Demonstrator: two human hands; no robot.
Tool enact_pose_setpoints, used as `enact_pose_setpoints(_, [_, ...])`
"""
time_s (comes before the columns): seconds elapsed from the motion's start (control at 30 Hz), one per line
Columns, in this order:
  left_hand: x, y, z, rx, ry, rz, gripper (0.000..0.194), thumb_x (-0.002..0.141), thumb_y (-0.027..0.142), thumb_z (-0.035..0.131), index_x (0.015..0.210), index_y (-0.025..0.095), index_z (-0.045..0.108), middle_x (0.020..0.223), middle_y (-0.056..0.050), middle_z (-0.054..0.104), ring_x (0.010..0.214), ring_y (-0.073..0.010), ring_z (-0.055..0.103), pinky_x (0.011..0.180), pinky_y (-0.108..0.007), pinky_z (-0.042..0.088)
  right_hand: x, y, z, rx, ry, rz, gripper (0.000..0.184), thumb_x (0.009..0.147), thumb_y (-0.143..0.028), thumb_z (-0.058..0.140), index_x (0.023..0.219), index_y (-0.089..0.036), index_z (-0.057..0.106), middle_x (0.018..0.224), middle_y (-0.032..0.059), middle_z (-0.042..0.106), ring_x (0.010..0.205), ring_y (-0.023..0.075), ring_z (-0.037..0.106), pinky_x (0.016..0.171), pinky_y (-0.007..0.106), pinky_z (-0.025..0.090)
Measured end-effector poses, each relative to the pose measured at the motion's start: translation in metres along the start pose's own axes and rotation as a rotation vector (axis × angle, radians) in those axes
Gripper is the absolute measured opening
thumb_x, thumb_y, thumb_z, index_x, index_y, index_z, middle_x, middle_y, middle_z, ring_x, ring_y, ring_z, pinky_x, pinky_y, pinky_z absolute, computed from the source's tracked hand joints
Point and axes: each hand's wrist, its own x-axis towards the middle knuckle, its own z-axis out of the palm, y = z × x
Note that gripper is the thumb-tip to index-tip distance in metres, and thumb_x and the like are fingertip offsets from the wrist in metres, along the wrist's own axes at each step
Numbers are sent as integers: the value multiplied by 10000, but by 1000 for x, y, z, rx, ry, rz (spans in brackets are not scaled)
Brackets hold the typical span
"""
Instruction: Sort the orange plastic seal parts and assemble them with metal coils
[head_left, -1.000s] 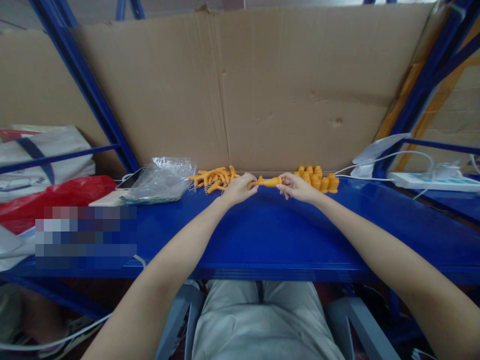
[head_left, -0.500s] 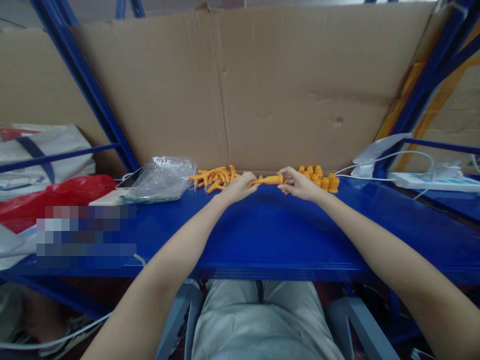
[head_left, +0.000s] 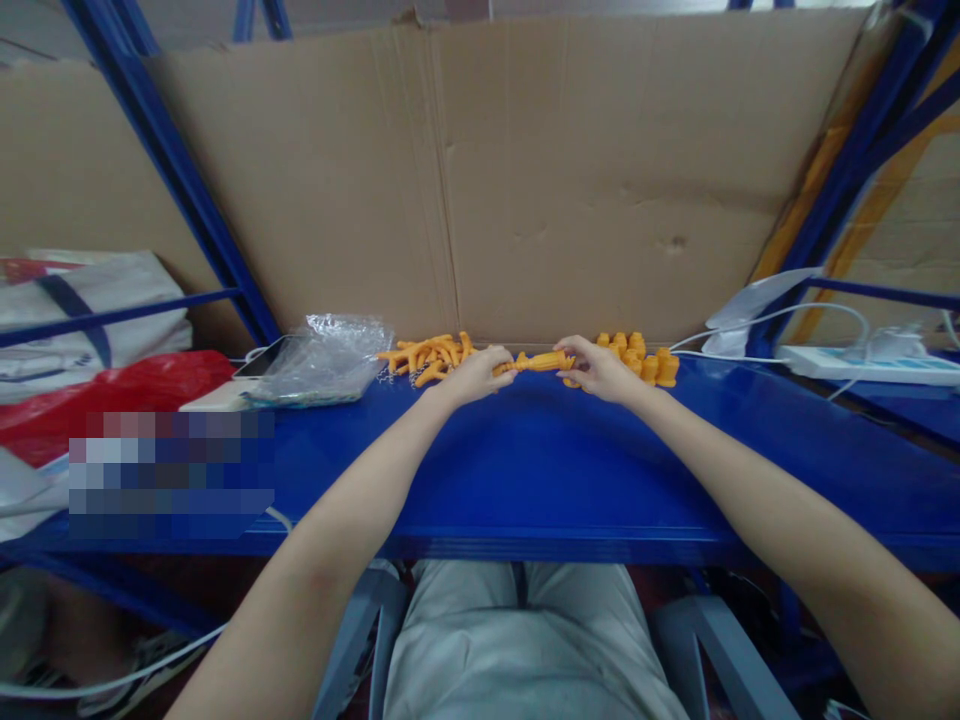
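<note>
Between my two hands lies an orange fluted, column-like plastic piece (head_left: 544, 362), held level just above the blue shelf. My left hand (head_left: 478, 376) is closed round its narrow left end, and those fingers hide that end. With thumb and fingertips, my right hand (head_left: 596, 368) grips the wider right end. Beside my left hand is a pile of orange branch-shaped pieces (head_left: 427, 355), some with small metal chains. Past my right hand stand several short orange cup-like pieces (head_left: 664, 367) in a cluster.
The blue shelf top (head_left: 555, 470) runs across in front of me, with a cardboard panel (head_left: 585, 180) behind it. On the left are a clear plastic bag (head_left: 322, 360) and a red bag (head_left: 120, 395). A white power strip (head_left: 877, 365) with cables lies at right.
The orange piece has turned slightly about its length between my hands, so its ribbed side now shows. Both hands stay in nearly the same place.
</note>
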Motion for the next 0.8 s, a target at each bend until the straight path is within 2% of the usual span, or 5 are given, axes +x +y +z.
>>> enact_pose_setpoints(0.33, [-4,1,1,119,0,-19,121,894,235,531,858,171,628,854,-28,613,804,-164,585,743,-272,439,-1,4,11,282,-97,112,435,824,-540,664,1071,-214,512,728,-11,626,499,128,594,502,271,515])
enact_pose_setpoints(0.47, [-4,3,0,194,-1,-19,118,897,214,532,879,168,640,878,-37,616,837,-173,593,777,-287,454,-1,7,15,292,-100,130,486,829,-612,636,1057,-206,495,745,4,640,490,128,598,497,275,516])
enact_pose_setpoints(0.57, [-4,5,-2,213,-2,-36,121,900,213,533,881,167,644,883,-41,618,838,-175,596,781,-291,458,-2,7,15,184,-66,89,504,864,-616,590,1133,-198,507,900,64,673,589,152,644,554,309,548])
enact_pose_setpoints(0.67, [-4,10,-1,211,-29,-34,129,897,212,529,877,169,649,865,-40,613,812,-174,591,758,-286,458,-3,4,14,-64,25,-48,521,865,-555,632,1233,-199,537,1119,131,669,860,223,682,735,383,566])
enact_pose_setpoints(0.8, [-3,17,2,170,-64,-2,124,884,200,524,837,171,635,845,-35,614,791,-175,588,733,-282,454,-4,-2,16,-446,-16,-229,386,893,-429,655,1201,-199,637,1095,138,698,1013,281,644,877,429,484])
